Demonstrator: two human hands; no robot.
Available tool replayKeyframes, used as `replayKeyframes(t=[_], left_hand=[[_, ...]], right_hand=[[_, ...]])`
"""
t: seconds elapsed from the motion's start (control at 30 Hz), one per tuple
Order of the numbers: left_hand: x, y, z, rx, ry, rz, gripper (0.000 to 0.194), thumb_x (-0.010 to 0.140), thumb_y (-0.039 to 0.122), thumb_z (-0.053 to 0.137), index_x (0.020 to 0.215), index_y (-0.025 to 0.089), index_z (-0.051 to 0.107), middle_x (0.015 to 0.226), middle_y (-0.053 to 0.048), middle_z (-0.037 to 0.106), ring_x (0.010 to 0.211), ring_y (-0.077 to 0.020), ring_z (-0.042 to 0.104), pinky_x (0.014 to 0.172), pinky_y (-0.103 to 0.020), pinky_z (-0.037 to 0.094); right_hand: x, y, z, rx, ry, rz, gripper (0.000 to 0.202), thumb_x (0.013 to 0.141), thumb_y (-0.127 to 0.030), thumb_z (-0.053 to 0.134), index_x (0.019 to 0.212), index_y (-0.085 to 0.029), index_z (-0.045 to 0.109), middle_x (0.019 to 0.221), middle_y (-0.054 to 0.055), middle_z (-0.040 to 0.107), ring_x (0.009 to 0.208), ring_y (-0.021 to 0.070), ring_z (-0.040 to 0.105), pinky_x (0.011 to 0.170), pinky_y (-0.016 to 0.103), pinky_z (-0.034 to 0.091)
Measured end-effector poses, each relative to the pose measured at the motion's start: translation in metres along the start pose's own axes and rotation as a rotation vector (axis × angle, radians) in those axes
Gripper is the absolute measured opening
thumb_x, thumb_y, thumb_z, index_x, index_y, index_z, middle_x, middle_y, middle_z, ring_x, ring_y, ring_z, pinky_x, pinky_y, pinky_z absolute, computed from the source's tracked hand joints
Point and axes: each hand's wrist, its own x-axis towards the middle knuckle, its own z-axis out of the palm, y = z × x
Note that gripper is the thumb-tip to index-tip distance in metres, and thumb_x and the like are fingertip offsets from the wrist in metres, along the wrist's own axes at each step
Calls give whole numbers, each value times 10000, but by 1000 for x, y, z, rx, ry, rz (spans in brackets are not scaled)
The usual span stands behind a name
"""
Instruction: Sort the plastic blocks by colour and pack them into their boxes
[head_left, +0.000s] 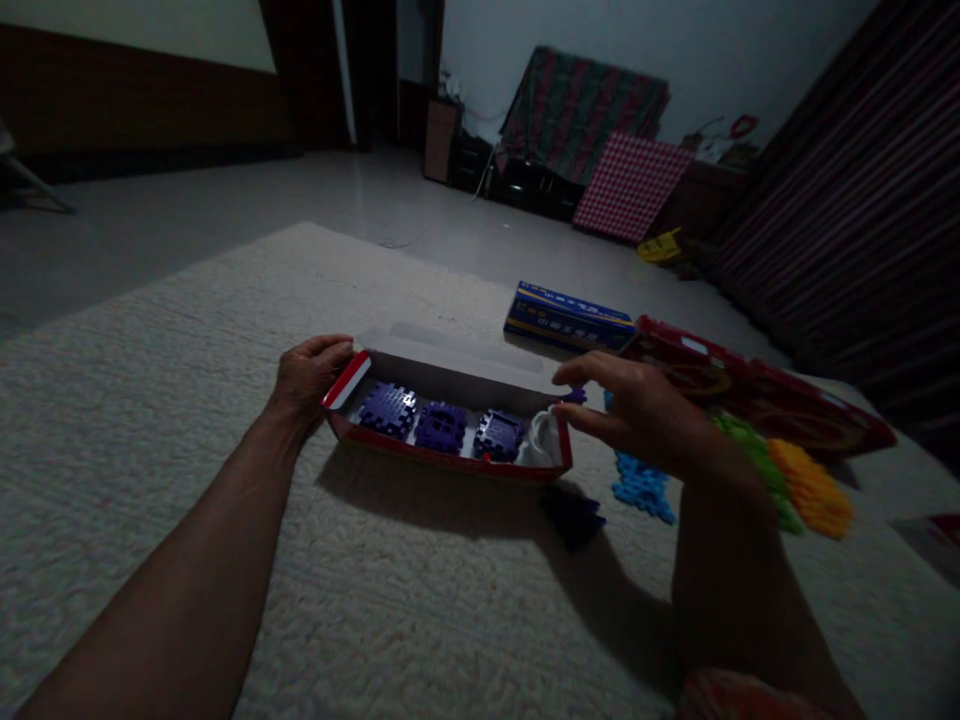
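An open red cardboard box (450, 465) with a white inside lies on the bedspread, its lid folded back. Inside are several purple interlocking plastic pieces (440, 427) and a white ring-shaped item (541, 436) at the right end. My left hand (311, 375) grips the box's left end by the back corner. Over the right end, my right hand (630, 405) has thumb and forefinger apart; the thumb tip is at the box's end edge, and whether it touches is unclear. Dark purple pieces (574, 515) lie just in front of the right end.
Blue pieces (643, 490), green pieces (757, 470) and orange pieces (810, 488) lie to the right. A blue box (568, 318) and red boxes (757, 385) stand behind them. The quilted cream bedspread (172, 330) has its far edge before a tiled floor.
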Motion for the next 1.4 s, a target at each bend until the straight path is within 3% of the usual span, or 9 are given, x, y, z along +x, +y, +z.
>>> replayKeyframes(t=[0.1, 0.2, 0.33, 0.5, 0.7, 1.0, 1.17, 1.4], left_hand=[[-1, 1, 0, 17, 15, -15, 298, 554, 190, 783, 836, 110, 725, 624, 2, 676, 539, -115, 583, 534, -228, 481], [0, 2, -1, 42, 26, -21, 330, 530, 194, 792, 844, 115, 729, 614, 11, 680, 527, -111, 583, 517, -219, 478], [3, 0, -4, 60, 24, -14, 328, 528, 201, 805, 841, 130, 739, 605, 18, 688, 518, -108, 587, 500, -206, 478], [6, -2, -6, 86, 14, -1, 291, 538, 213, 821, 814, 155, 747, 611, 17, 701, 519, -118, 592, 485, -212, 487], [5, -2, -5, 79, 17, -13, 273, 561, 188, 818, 821, 151, 747, 615, 16, 698, 522, -114, 590, 500, -209, 485], [3, 0, -4, 81, 19, -6, 255, 574, 183, 808, 814, 135, 736, 604, 8, 684, 522, -118, 585, 501, -217, 477], [5, -1, -6, 85, 3, 3, 280, 563, 202, 813, 828, 144, 745, 631, 9, 699, 532, -125, 598, 504, -227, 491], [2, 1, -3, 28, 3, -29, 295, 559, 210, 804, 835, 131, 732, 619, -1, 681, 533, -128, 592, 518, -232, 479]], right_hand=[[-3, 19, -14, -75, 106, 105, 164, 858, -298, 625, 962, -213, 721, 961, 62, 751, 869, 213, 703, 794, 334, 549], [-3, 43, -14, -151, 116, 263, 149, 836, -257, 624, 916, -209, 739, 930, 55, 762, 863, 216, 710, 805, 327, 546], [1, 70, 7, -173, -20, 416, 283, 810, -181, 646, 1081, -175, 730, 1073, 97, 758, 968, 235, 707, 883, 345, 537], [4, 88, 36, -128, -136, 372, 503, 740, -85, 662, 1229, -204, 660, 1309, 108, 672, 1168, 254, 646, 998, 382, 507], [7, 92, 50, -140, -233, 352, 433, 749, -57, 629, 1166, -171, 654, 1263, 115, 687, 1155, 248, 644, 986, 341, 490], [10, 91, 55, -146, -228, 420, 297, 790, -177, 657, 1083, -173, 705, 1133, 118, 730, 1019, 254, 687, 870, 334, 523], [11, 85, 48, -170, -206, 409, 301, 790, -160, 671, 1089, -171, 706, 1157, 118, 726, 1039, 249, 684, 895, 325, 517], [5, 69, 20, -198, -53, 356, 272, 784, -205, 676, 1053, -197, 709, 1098, 97, 720, 1009, 258, 680, 895, 368, 520]])
